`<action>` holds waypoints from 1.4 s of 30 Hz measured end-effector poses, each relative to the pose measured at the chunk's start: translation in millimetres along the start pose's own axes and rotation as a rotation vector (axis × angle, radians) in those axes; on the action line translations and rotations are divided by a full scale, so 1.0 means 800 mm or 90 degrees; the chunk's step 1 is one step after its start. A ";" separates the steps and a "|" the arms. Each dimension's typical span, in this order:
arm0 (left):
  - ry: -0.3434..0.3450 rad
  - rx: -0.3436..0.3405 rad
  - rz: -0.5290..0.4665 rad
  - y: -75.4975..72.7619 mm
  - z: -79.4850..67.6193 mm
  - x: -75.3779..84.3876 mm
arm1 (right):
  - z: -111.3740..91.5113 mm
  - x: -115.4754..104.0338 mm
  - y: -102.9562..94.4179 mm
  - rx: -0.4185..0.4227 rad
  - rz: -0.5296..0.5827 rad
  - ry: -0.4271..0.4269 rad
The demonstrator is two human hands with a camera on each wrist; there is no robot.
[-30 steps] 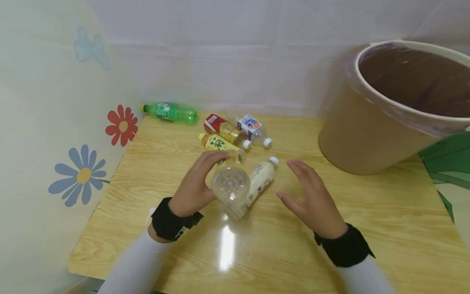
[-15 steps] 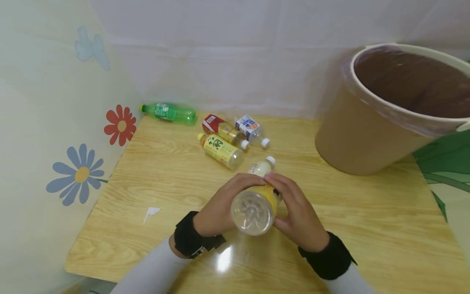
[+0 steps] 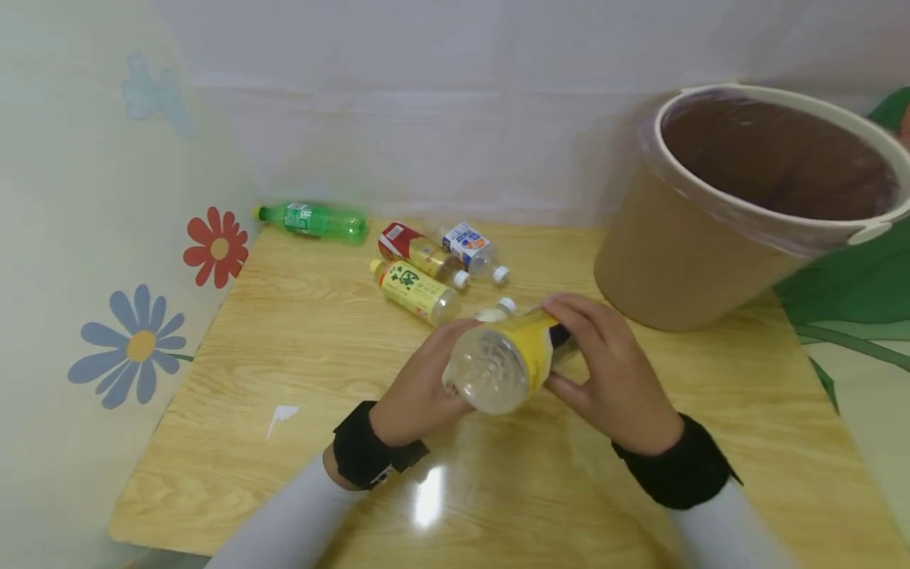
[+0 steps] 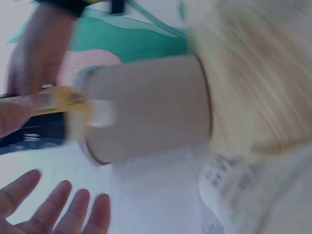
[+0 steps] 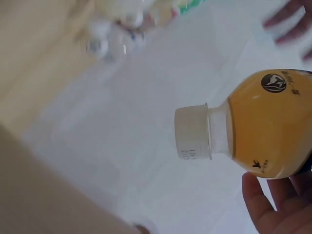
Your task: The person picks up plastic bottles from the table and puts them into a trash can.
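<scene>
My right hand (image 3: 622, 375) grips a clear plastic bottle with a yellow and black label (image 3: 535, 346), its base facing the head camera. In the right wrist view the bottle's white cap (image 5: 191, 132) and orange-yellow shoulder show. My left hand (image 3: 426, 387) is beside the base; in the left wrist view its fingers (image 4: 73, 212) are spread and apart from the bottle, and a thumb overlaps the label. Behind the held bottle, a cream bottle with a white cap (image 3: 498, 310) lies mostly hidden on the table.
A tall beige bin (image 3: 661, 261) with a plastic liner stands at the table's back right. Toward the back lie a green bottle (image 3: 316, 221), a yellow-labelled bottle (image 3: 415, 290), a red-labelled bottle (image 3: 424, 254) and a blue-and-white-labelled bottle (image 3: 469, 246). A white scrap (image 3: 284, 413) lies left.
The bottle came from the left hand on the left to the middle, where both hands met on it. The right hand now holds it, turned sideways, and the left fingers have spread off it.
</scene>
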State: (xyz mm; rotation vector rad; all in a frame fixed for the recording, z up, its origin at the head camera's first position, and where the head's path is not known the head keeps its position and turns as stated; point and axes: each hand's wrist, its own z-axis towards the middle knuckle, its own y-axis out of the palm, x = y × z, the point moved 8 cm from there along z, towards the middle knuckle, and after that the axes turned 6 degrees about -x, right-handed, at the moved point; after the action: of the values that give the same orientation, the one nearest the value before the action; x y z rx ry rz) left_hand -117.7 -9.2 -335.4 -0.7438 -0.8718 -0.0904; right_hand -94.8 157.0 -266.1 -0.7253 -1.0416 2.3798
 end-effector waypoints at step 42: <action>-0.247 -0.084 0.234 0.053 -0.029 -0.097 | 0.033 0.236 -0.247 -0.080 -0.355 0.467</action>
State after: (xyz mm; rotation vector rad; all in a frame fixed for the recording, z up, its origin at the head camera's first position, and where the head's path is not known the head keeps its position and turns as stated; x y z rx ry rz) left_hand -138.0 -8.8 -424.3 -1.0558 -1.0882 0.3363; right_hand -219.5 373.9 -153.4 -1.0693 -0.9050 1.4101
